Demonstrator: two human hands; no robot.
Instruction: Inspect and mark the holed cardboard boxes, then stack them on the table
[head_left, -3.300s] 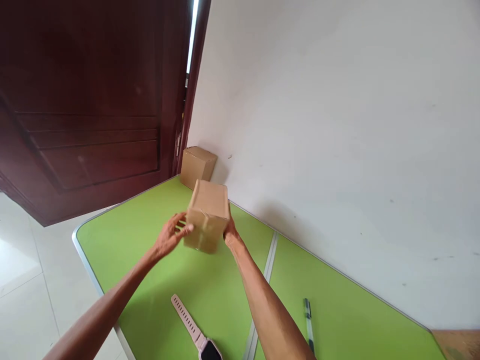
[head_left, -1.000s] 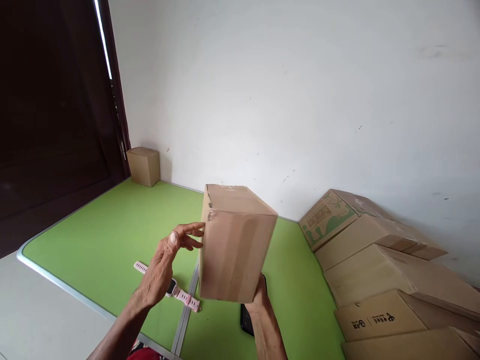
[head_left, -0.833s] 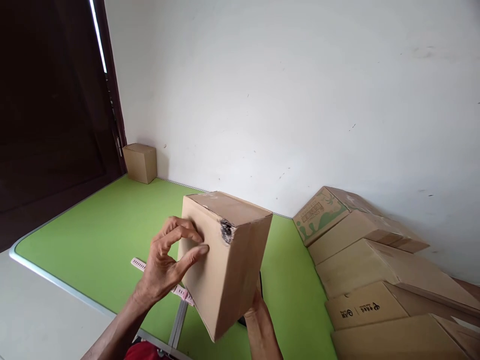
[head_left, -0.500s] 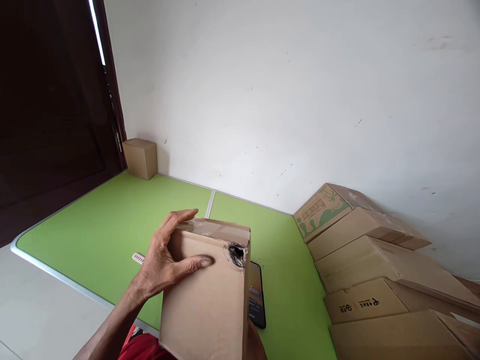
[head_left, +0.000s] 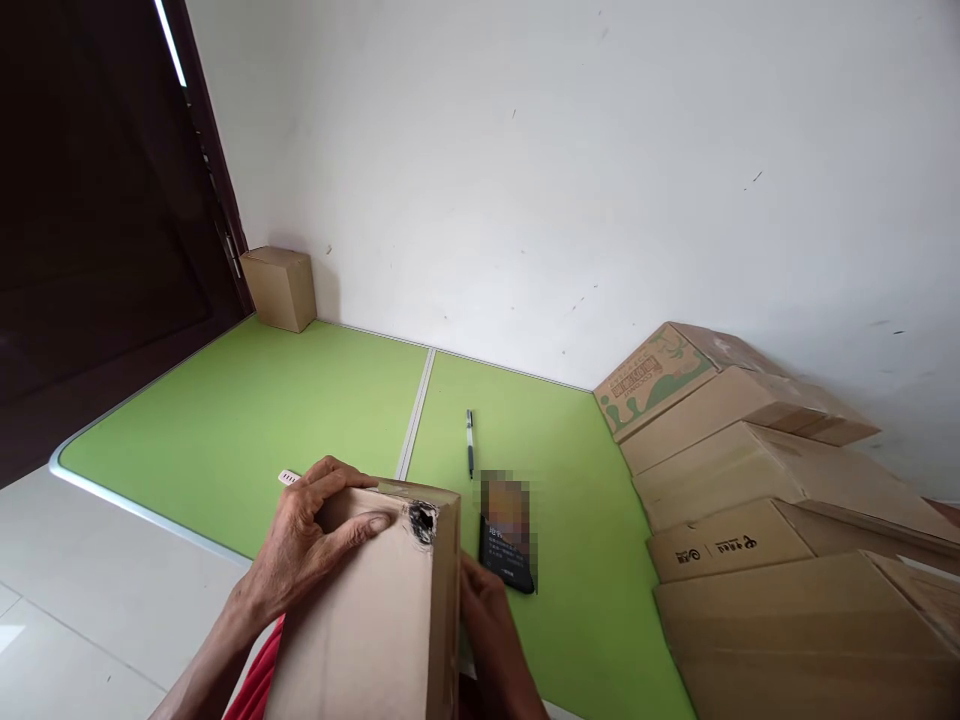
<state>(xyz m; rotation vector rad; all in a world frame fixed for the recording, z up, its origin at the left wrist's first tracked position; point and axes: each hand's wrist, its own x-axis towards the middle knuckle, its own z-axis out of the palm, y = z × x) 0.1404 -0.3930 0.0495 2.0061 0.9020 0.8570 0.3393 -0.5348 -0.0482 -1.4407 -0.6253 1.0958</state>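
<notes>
The cardboard box (head_left: 375,620) has dropped closer, left hand (head_left: 300,540) near its punctured corner.

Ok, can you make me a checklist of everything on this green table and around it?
Surface: green table, seam down the middle, metal edge.
Job's things: cardboard box, tilted, with a dark hole at one top corner.
Clutter: pen; dark phone; strap tip near the front edge; small box in the far corner; flattened cartons piled at the right.
Hands: left hand grips the box's top; right hand presses its right side.
Cables: nothing seen.
Surroundings: white wall, dark door, tiled floor.
</notes>
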